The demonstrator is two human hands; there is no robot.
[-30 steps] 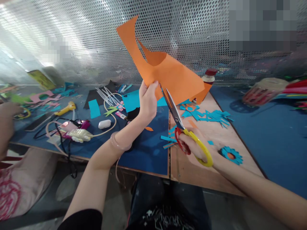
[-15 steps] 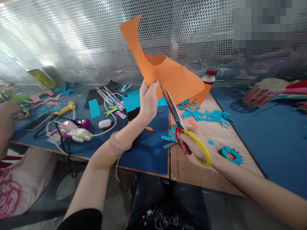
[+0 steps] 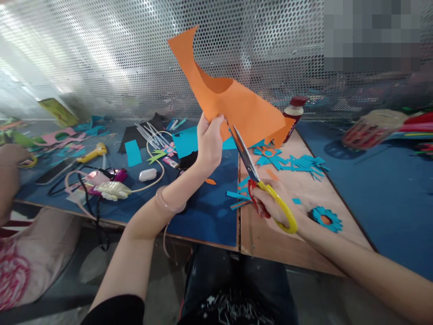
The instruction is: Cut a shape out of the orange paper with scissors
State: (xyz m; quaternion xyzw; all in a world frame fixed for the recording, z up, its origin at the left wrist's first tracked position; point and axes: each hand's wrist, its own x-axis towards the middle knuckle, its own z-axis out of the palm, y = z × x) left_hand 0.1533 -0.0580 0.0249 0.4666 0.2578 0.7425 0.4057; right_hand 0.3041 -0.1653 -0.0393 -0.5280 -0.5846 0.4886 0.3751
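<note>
Perforated metal wall [image 3: 135,67], silvery, spanning the full width behind the work. Below, blue tabletop [image 3: 209,223] strewn with cut paper, with a wooden panel [image 3: 270,246] right of centre. Orange sheet [image 3: 243,108] aloft above the tabletop, in front of the wall: deep curved notch in the upper edge, one strip rising up and to the left, broad portion sloping down to the right. Scissors [image 3: 249,164], one loop yellow and one red, slanting up and to the left; blades at the lower edge of the sheet, gap between them not discernible. At far right, red-striped container [image 3: 368,128], blurred. At far left, another person's hand [image 3: 10,167], partly in view. Right hand [image 3: 270,203]: fingers curled through the loops, closed around the scissors, over the panel. Left hand [image 3: 210,142]: thumb and fingers pinched narrow on the sheet's lower edge, just beside the blade tips. Behind the sheet's right end, red-capped bottle [image 3: 294,116], upright, partly hidden. On the panel, fringed blue strips [image 3: 306,164] and, nearer, a blue paper flower [image 3: 327,220] with orange centre. Left of the left forearm, small white case [image 3: 148,175]. Beyond the same forearm, leaf-shaped orange scrap [image 3: 210,182].
</note>
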